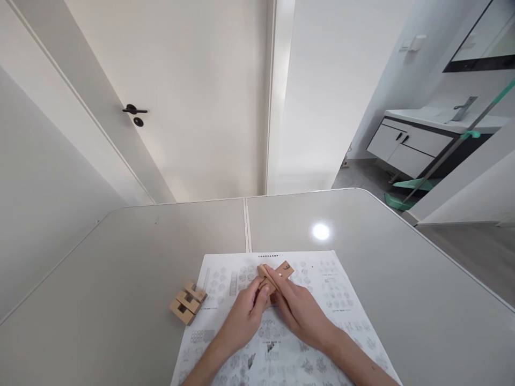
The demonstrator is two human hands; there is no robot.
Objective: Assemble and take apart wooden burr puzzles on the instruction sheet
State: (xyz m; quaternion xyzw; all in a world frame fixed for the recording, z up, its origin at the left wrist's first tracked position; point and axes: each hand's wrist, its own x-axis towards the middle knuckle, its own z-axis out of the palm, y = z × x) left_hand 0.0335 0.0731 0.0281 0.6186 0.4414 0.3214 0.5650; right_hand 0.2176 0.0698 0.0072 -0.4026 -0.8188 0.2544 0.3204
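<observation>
Left hand [243,312] and right hand [304,314], fingers [277,280] gripping wooden pieces [287,271], seem to me mid-fitting, alignment needed next, notched blocks [191,303] at nine o'clock.

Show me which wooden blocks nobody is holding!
The left bunch, lying at the left edge of the paper. Nobody touches it, while the other wooden blocks are held between both hands.
</observation>
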